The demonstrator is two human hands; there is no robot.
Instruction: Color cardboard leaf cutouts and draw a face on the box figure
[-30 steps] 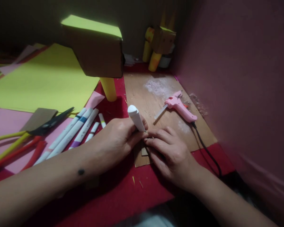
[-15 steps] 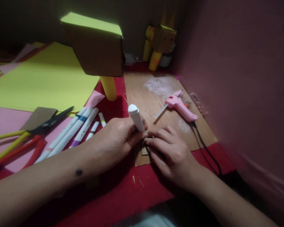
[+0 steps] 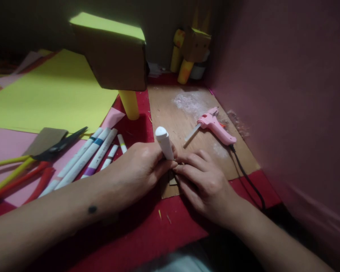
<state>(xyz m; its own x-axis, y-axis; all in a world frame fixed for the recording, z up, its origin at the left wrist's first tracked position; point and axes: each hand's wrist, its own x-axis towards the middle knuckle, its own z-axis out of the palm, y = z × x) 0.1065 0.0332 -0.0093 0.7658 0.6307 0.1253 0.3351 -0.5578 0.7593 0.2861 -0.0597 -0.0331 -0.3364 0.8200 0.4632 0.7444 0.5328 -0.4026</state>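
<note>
Red-covered bench (image 3: 187, 223) under dim light, with a brown cardboard mat (image 3: 192, 128) laid over it beside a dull pink wall (image 3: 286, 94) on the right.

Nearest: both forearms reaching in, hands meeting at the mat's near edge. Left hand (image 3: 138, 170) closed around a white marker (image 3: 164, 142), held nearly upright, rounded cap end up, tip down and hidden behind the fingers. Right hand (image 3: 204, 181) flat, fingers pressed down on a small cardboard piece (image 3: 172, 180) lying on the mat just under the marker's tip; gripping nothing, only pinning. Most of that piece covered by fingers, so any marks already drawn on it cannot be made out. Judged from the pose: marking on the small piece under way, neither clearly started nor finished as far as can be seen.

Left of the hands: a row of white markers (image 3: 87, 158) side by side on pink paper (image 3: 5, 145), black scissors (image 3: 59, 145) across them, yellow and red tubes (image 3: 17, 177) at the edge.

Right, further on: pink glue gun (image 3: 215, 127) lying on the mat, black cord (image 3: 246, 177) trailing back toward the near edge.

Further back: broad yellow paper sheet (image 3: 45, 94), and over it a cardboard box figure (image 3: 113, 56) with a yellow top on a yellow leg. Farthest, in the corner: a smaller cardboard figure (image 3: 192, 49) of the same kind, already standing assembled.
</note>
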